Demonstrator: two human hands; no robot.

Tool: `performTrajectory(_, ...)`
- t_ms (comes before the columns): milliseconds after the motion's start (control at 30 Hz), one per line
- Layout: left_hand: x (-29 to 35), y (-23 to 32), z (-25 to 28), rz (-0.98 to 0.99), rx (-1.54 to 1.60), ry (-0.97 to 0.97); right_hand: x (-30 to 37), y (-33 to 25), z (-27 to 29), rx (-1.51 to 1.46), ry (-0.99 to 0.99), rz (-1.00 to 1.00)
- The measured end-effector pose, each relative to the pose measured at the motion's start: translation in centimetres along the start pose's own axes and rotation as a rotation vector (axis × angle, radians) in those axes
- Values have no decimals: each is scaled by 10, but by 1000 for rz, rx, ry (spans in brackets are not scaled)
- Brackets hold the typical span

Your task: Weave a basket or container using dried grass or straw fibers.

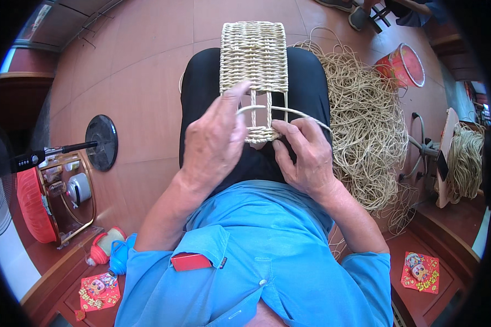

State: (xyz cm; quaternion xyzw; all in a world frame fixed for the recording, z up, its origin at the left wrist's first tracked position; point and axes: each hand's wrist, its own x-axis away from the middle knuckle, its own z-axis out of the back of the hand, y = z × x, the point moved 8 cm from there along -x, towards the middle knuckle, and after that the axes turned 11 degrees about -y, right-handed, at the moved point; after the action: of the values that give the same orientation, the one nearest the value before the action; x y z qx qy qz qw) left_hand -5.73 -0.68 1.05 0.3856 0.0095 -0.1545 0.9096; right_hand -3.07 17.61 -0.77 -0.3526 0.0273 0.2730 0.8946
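Observation:
A pale woven panel (253, 57) of twisted cord lies across my lap, closely woven at the far part. Nearer me is an open stretch with bare upright cords, then a narrow woven band (262, 134). A loose cord (300, 112) runs across the uprights and bends off to the right. My left hand (215, 136) is at the panel's left edge, slightly blurred, index finger stretched upward and thumb apart from it; its other fingers are partly hidden. With thumb and fingertips, my right hand (308, 155) pinches the right end of the narrow band.
A big tangled heap of cord (365, 125) covers the floor at my right, with a red bucket (401, 65) beyond it. Another cord bundle (463, 158) hangs at far right. On the left stand a fan (30, 159) and its round black base (101, 143). Another person's shoes (359, 18) show at top right.

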Motion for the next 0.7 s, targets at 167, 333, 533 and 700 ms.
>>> performTrajectory(167,15,-40,37,209,-37,6,-9,-22,-1,212,45,128)
performTrajectory(333,3,-84,73,314,10,50,-16,-30,-22,288,-58,174)
performTrajectory(533,-63,-95,66,272,586,-106,-12,-42,-32,425,-202,145)
performTrajectory(700,-85,-64,37,215,740,-167,-21,-44,-33,433,-262,66)
